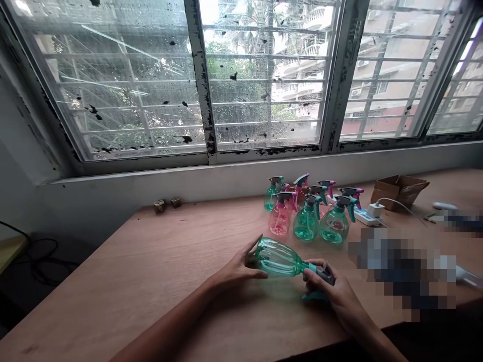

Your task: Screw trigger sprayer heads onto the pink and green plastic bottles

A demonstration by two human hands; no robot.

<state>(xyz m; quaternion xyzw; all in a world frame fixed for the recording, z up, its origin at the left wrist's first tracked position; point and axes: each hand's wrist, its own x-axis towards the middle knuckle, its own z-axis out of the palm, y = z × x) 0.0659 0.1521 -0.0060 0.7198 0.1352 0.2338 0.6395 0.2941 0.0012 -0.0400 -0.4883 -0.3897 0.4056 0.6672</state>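
A green, see-through spray bottle (279, 257) lies sideways between my hands, just above the table. Its base points left, where my left hand (241, 264) curls around it with thumb and fingers. At the other end, my right hand (328, 284) grips the dark spray head (322, 274), and the teal trigger hangs below the fingers. Beyond my hands stands a group of upright spray bottles: a pink one (279, 219), a green one (306, 223) and another green one (334, 224) are in front, with several more partly hidden behind.
The wooden table (181, 281) runs along a barred window. An open cardboard box (398, 191) and a white power strip (366, 217) with a plugged-in charger (375, 209) are at the back right. Two small brown blocks (159, 206) sit at the back left. Blurred patches cover things at right.
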